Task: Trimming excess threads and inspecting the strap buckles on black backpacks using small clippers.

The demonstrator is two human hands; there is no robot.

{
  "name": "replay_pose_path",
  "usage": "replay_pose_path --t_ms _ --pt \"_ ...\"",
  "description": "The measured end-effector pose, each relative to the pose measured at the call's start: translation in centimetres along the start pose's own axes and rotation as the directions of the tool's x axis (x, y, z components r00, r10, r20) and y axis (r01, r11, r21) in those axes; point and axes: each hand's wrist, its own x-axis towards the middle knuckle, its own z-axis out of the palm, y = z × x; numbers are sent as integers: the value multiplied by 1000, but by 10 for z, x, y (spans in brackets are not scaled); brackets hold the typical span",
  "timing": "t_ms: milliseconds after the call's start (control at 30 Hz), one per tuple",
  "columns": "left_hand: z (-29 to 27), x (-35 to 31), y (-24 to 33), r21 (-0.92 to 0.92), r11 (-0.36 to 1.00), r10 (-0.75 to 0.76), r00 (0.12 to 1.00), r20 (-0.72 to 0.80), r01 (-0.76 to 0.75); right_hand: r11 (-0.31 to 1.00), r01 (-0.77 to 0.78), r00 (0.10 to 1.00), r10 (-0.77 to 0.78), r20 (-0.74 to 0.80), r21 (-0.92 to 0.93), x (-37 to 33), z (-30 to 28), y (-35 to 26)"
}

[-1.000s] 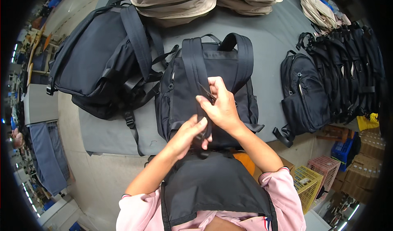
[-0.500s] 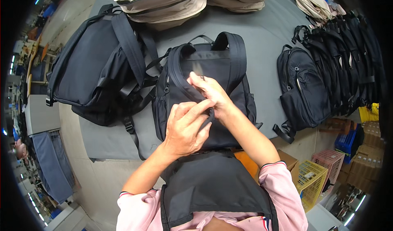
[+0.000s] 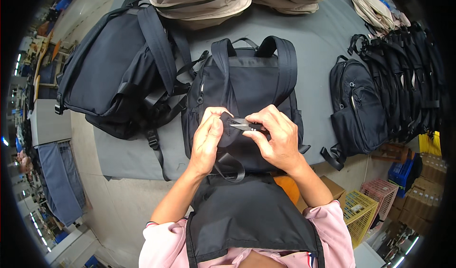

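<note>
A dark navy backpack (image 3: 251, 82) lies in front of me with its shoulder straps facing up. My left hand (image 3: 209, 139) pinches the lower end of its left shoulder strap (image 3: 222, 73), lifting it off the back panel. Small thread snips (image 3: 242, 125) are in my right hand (image 3: 278, 137), gripped between thumb and fingers. Their metal blades point left and lie right at the stitched strap end. A loose webbing tail (image 3: 232, 167) hangs in a loop below my left hand.
Another dark backpack (image 3: 109, 63) lies to the left. At the right stands a row of black backpacks (image 3: 394, 78). Beige bags (image 3: 199, 4) are stacked at the far side of the grey table (image 3: 313, 44). Yellow (image 3: 359, 211) and pink crates (image 3: 380, 194) stand beyond its right edge.
My hands have moved apart and now face each other over the strap end. The snips' blades, blurred beyond my right hand before, now point left at the strap.
</note>
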Motion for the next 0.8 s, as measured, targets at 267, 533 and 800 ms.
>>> replay_pose_path --t_ms 267,533,800 --pt "1 -3 -1 -50 998 -41 999 -21 40 997 -24 985 37 -168 74 -9 4 3" --pt "-6 6 -4 -70 993 -100 995 -26 98 986 -99 983 118 -138 132 -8 2 5" --pt "-13 124 -68 478 876 -24 986 163 -57 984 -110 993 114 -21 139 -36 25 -4"
